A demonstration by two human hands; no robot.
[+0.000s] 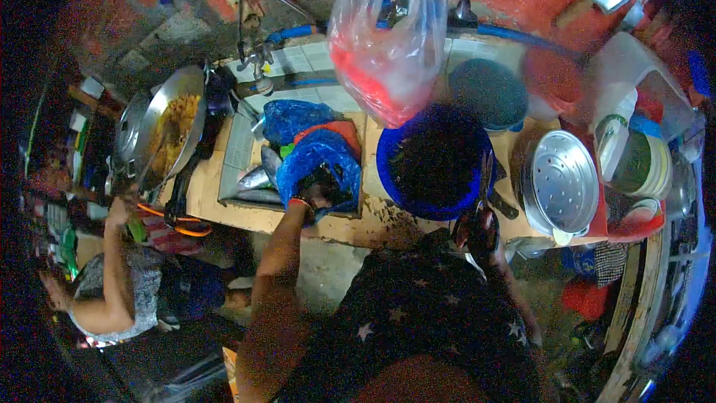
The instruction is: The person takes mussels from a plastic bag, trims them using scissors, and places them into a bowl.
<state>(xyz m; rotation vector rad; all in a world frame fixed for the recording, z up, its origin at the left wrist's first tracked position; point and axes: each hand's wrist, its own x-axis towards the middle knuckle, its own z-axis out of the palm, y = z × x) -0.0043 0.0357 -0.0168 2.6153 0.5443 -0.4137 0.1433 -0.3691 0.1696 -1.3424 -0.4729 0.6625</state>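
Note:
My left hand (316, 192) reaches into an open blue plastic bag (287, 168) in the tiled sink (233, 172). Its fingers are lost in the dark contents, so their grip does not show. Whole silvery fish (259, 178) lie in the sink beside the bag, and a second blue bag (294, 121) sits behind it. At the counter's front edge, my right hand (477, 230) is closed around what looks like a pair of scissors (486, 175), blades pointing up. Just left of those blades stands a blue basin (386, 172) with dark, unclear contents.
A clear bag (388, 52) with something red hangs over the counter. A perforated metal pot (563, 179) and stacked plates (650, 160) stand right. Left, a person (119, 276) stretches an arm toward a wok (175, 123) of food. A faucet (261, 75) overhangs the sink.

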